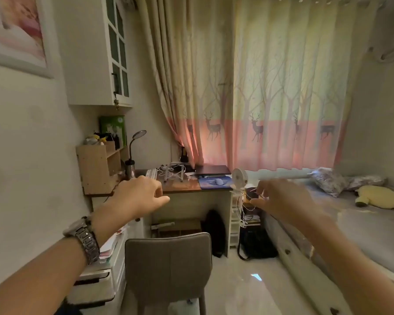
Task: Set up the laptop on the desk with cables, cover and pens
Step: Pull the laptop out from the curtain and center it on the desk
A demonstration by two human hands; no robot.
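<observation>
A dark closed laptop (213,170) lies at the back of the wooden desk (180,188), under the curtain. A metal laptop stand (172,172) with white cables (163,171) tangled around it sits to its left, next to a white keyboard (151,173). A blue mouse pad (214,182) carries a white mouse (218,181). My left hand (139,194), with a metal watch on its wrist, floats in front of the desk with fingers loosely curled and nothing in it. My right hand (280,197) hovers near the desk's right end, fingers apart and empty.
A grey chair (168,267) stands before the desk. A wooden shelf (98,164) and desk lamp (134,153) occupy the desk's left. A small white fan (238,178) clips at the right corner. A bed (355,223) with a yellow plush toy lies right; black bags sit under the desk.
</observation>
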